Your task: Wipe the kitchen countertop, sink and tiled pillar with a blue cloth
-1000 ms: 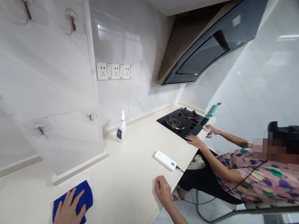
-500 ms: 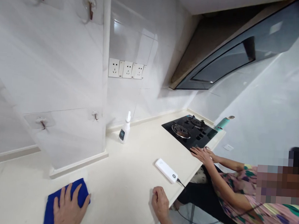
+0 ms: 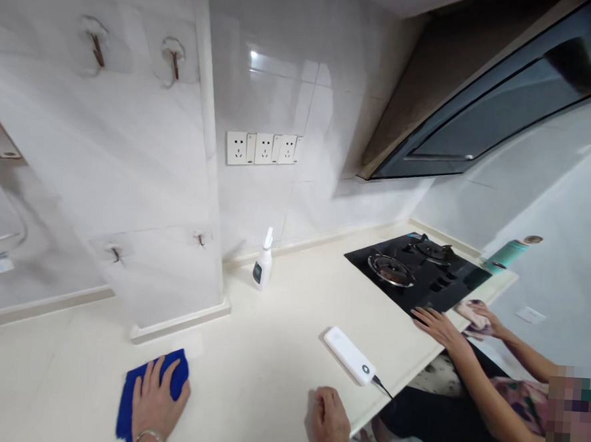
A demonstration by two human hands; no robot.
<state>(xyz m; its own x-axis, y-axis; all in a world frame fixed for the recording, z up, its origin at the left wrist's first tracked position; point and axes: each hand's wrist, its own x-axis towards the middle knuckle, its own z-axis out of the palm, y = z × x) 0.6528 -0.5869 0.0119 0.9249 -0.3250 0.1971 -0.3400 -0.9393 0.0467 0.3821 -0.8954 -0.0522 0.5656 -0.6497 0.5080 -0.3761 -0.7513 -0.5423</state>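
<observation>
My left hand (image 3: pixel 157 397) lies spread over a folded blue cloth (image 3: pixel 127 397) on the counter at the lower left. Its palm and fingers press on the cloth from above, and the fingers are apart. A bracelet circles that wrist. My right hand (image 3: pixel 332 420) rests near the counter's front edge, its fingers curled in, with nothing visible in it. Just beyond it lies a white power bank (image 3: pixel 350 356) with a black cable plugged in. Farther back, a white spray bottle (image 3: pixel 263 262) stands upright against the wall side.
A black gas hob (image 3: pixel 417 272) is set into the pale counter (image 3: pixel 277 353), below a range hood (image 3: pixel 503 107). At right sits a person, one hand (image 3: pixel 439 328) on the counter edge, the other on a pinkish cloth (image 3: pixel 474 317). A wall corner (image 3: pixel 182 321) juts out.
The view has swung left, shifting everything rightward. The seated person's hands have separated, and a pinkish cloth now shows under one. My left hand stays on the blue cloth.
</observation>
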